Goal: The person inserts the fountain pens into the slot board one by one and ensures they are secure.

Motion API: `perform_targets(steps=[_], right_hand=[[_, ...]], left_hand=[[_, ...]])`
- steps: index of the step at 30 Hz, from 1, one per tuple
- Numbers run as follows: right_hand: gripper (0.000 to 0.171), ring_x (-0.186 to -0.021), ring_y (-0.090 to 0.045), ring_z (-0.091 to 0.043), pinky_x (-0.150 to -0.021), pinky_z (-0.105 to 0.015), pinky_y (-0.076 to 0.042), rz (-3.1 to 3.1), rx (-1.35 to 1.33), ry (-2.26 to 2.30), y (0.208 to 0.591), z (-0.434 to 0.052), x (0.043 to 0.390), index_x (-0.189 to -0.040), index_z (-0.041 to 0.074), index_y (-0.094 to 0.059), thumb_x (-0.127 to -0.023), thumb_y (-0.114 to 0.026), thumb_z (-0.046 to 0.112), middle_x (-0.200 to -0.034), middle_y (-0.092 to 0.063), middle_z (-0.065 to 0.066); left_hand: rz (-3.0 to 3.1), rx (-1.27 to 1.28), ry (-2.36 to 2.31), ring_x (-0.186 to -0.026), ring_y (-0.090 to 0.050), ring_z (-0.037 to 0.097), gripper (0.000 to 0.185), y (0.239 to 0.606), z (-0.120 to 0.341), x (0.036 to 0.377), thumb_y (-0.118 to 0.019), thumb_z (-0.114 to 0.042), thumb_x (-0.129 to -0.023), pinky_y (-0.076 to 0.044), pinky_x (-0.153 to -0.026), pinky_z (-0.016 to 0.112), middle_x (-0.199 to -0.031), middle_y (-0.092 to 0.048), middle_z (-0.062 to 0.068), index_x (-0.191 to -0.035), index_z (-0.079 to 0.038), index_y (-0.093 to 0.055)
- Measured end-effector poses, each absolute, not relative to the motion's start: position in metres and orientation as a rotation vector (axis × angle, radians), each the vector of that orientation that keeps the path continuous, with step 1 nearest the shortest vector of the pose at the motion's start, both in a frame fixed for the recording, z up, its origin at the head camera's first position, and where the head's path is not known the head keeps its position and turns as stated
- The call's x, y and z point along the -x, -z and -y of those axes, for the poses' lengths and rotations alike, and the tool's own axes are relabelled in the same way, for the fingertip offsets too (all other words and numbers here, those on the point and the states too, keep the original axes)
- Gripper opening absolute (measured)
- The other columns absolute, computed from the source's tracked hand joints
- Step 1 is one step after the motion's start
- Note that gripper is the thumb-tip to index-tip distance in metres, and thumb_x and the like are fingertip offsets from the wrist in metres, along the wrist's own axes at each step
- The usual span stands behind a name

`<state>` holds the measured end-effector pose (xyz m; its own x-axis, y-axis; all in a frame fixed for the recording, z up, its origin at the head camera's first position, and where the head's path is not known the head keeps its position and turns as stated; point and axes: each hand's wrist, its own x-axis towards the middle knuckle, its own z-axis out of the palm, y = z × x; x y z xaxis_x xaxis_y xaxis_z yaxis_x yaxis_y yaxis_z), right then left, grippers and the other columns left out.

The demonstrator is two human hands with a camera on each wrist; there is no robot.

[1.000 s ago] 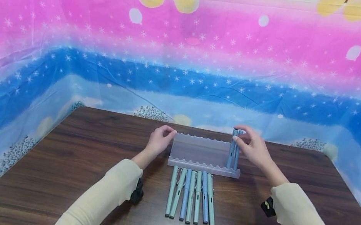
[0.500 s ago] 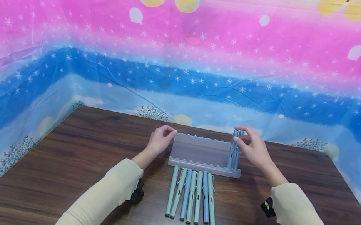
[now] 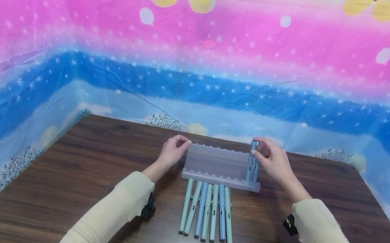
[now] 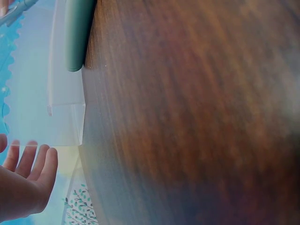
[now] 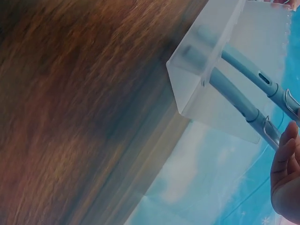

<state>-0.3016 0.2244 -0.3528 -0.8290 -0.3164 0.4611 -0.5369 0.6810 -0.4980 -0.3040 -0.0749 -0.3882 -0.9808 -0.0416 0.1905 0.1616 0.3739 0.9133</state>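
Observation:
A frosted clear pen stand [image 3: 216, 164] with scalloped edges stands on the table. My left hand [image 3: 171, 151] pinches its upper left corner; in the left wrist view, the fingers lie behind the edge of the stand [image 4: 65, 89]. Two blue-grey pens stand upright side by side in the rightmost slots. My right hand [image 3: 273, 159] pinches the inner pen [image 3: 249, 165] near its capped top, while the outer pen [image 3: 255, 174] is partly hidden by the fingers. In the right wrist view, both pens' lower ends show through the stand's front lip [image 5: 197, 61].
Several capped pens lie in a row in front of the stand, green ones such as the leftmost pen [image 3: 185, 208] and blue ones such as a pen [image 3: 200, 212] among them. Patterned cloth [image 3: 200, 88] hangs behind the brown wooden table [image 3: 98, 157].
The right hand and the inner pen's top shift very slightly, first right, then back left. The left hand, the stand and the lying pens stay where they were.

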Motion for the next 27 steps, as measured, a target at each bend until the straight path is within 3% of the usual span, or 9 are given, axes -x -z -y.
perform_targets(steps=[8,27], right_hand=[[0.047,-0.051,-0.046,-0.013,-0.046,-0.030,-0.038,2.600,-0.732,-0.800,0.3533,-0.2302,0.3040,-0.125,0.008,-0.046,-0.081,-0.064,0.010,-0.065,-0.052,0.001],[0.052,-0.046,-0.042,-0.016,-0.042,-0.030,-0.036,2.720,-0.702,-0.807,0.3520,-0.2311,0.3109,-0.131,0.010,-0.040,-0.084,-0.061,0.013,-0.057,-0.047,0.001]], left_hand=[[2.445,0.120,1.672,-0.083,-0.057,0.031,0.022,0.3883,0.0754,0.3039,-0.052,-0.022,-0.090,-0.046,-0.068,0.034,-0.092,-0.059,0.011,-0.097,-0.003,-0.058],[2.438,0.129,1.637,-0.080,-0.057,0.032,0.020,0.3892,0.0748,0.3057,-0.054,-0.019,-0.089,-0.047,-0.067,0.033,-0.085,-0.059,0.011,-0.095,0.000,-0.059]])
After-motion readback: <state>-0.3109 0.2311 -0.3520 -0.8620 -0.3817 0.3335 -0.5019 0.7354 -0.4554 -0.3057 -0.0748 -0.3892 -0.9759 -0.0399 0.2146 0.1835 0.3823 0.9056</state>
